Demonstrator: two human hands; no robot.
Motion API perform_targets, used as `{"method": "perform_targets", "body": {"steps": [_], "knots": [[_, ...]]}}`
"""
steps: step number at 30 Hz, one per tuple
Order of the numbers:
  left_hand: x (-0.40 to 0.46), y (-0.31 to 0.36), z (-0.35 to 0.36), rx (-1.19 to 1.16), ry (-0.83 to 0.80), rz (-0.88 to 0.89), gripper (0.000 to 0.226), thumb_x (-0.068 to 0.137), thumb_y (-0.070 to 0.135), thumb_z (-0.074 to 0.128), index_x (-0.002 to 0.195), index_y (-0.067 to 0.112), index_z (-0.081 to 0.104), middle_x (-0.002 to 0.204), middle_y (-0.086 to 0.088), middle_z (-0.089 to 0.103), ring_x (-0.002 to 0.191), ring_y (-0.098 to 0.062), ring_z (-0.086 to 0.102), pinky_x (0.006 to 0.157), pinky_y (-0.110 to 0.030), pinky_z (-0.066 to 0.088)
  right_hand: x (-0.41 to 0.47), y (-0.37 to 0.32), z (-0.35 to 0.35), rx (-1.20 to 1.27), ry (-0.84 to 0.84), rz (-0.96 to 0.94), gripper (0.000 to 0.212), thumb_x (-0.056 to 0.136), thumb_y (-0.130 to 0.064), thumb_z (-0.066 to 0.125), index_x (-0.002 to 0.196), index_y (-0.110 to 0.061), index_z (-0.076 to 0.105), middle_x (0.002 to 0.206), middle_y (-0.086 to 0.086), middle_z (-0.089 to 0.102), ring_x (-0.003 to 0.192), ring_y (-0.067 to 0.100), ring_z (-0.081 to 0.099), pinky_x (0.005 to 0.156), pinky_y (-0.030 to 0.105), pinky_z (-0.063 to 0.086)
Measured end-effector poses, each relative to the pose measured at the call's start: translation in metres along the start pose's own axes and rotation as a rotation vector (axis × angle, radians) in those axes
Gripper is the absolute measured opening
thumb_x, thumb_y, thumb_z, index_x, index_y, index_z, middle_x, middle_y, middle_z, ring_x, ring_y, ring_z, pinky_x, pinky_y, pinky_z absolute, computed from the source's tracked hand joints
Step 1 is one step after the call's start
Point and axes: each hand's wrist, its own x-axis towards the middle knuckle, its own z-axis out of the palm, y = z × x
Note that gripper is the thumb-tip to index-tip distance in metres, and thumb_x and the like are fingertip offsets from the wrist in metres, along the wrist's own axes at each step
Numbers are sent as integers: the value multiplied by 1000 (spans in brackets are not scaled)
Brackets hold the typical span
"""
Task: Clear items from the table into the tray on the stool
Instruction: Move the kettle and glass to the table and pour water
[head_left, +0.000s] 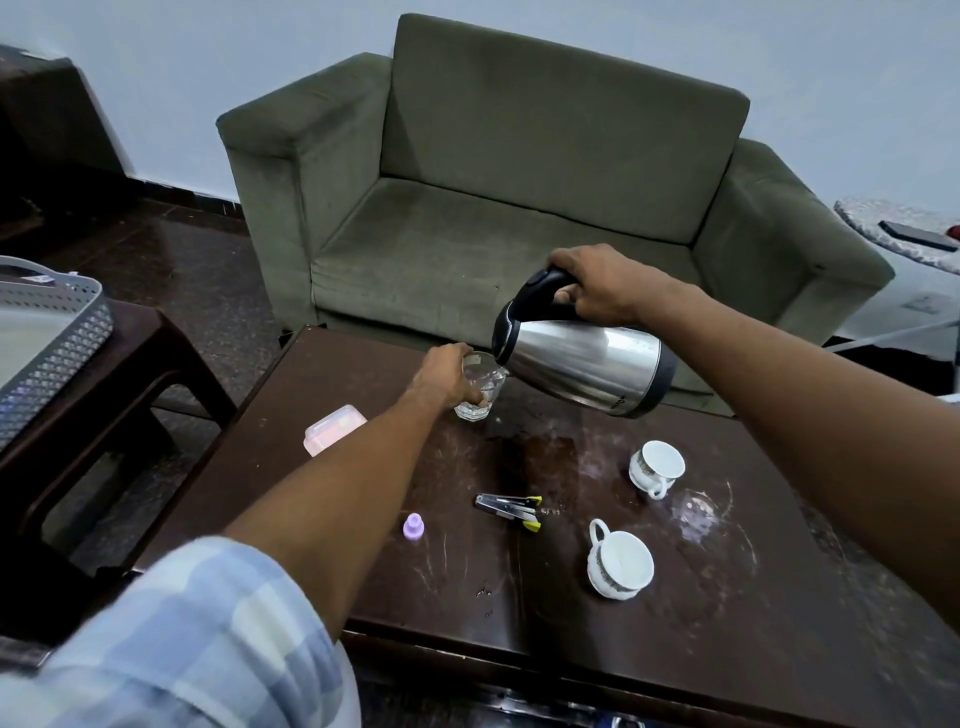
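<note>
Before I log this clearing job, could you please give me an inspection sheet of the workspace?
Surface: dark table, scuffed, with a wet patch at its middle.
Job's things: glass and tilted kettle in hand; two white cups, pink box, purple cap, nail clipper on the table; tray on the stool.
Clutter: nothing seen.
Grippers: left hand around the glass; right hand on the kettle handle.
Cables: nothing seen.
Surroundings: green sofa behind the table.
</note>
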Motion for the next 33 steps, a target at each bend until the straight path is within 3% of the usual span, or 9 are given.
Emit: {"method": "perform_targets", "body": {"steps": [13, 27, 33], "knots": [[-1, 0, 1, -23, -3, -19, 96, 63, 23, 98, 149, 14, 55, 142, -7, 65, 130, -26, 63, 105, -32, 49, -2, 1, 8, -10, 22, -1, 13, 95, -13, 62, 107, -11, 58, 106, 14, 68, 99, 36, 62, 85, 47, 52], [0, -2, 2, -14, 10, -26, 96, 64, 26, 97, 149, 18, 54, 144, -7, 64, 133, -27, 60, 108, -38, 51, -3, 7, 16, 48, 48, 23, 14, 96, -12, 62, 109, -7, 59, 105, 13, 67, 98, 35, 61, 84, 46, 51], [0, -2, 1, 0, 10, -17, 96, 60, 29, 98, 146, 19, 57, 139, -5, 67, 130, -27, 63, 106, -38, 53, -4, 5, 17, 81, 78, 36, 9, 95, -10, 61, 99, -7, 54, 96, 11, 63, 94, 35, 60, 77, 41, 46]]}}
